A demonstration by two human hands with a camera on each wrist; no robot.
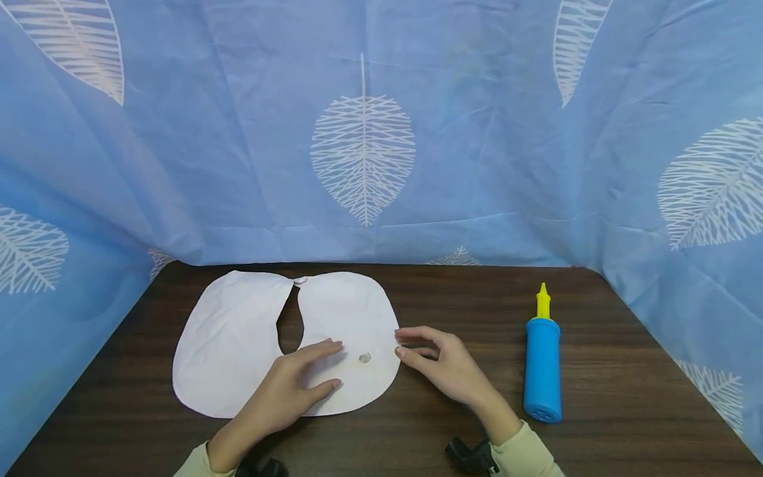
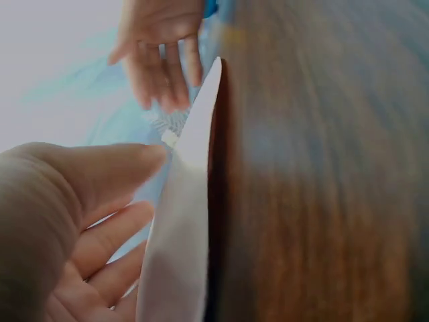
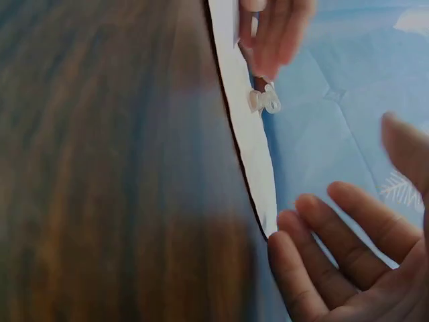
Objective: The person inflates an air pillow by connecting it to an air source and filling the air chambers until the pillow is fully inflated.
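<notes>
A flat white inflatable neck pillow [image 1: 226, 344] lies spread on the table, its two lobes meeting at the far side around a narrow opening. On its right lobe sits a small clear air valve [image 1: 365, 358], seen side-on in the right wrist view as a clear plastic valve [image 3: 265, 99] with its cap standing out. My left hand [image 1: 292, 387] is over the right lobe, left of the valve, thumb and fingers spread apart with nothing between them. At the pillow's right edge is my right hand [image 1: 444, 364], its fingers loosely bent and fingertips right at the rim.
A blue hand pump [image 1: 542, 371] with a yellow nozzle [image 1: 543, 301] lies to the right on the dark wooden table [image 1: 465, 298]. Blue cloth [image 1: 477, 165] with white leaf prints hangs behind and along both sides.
</notes>
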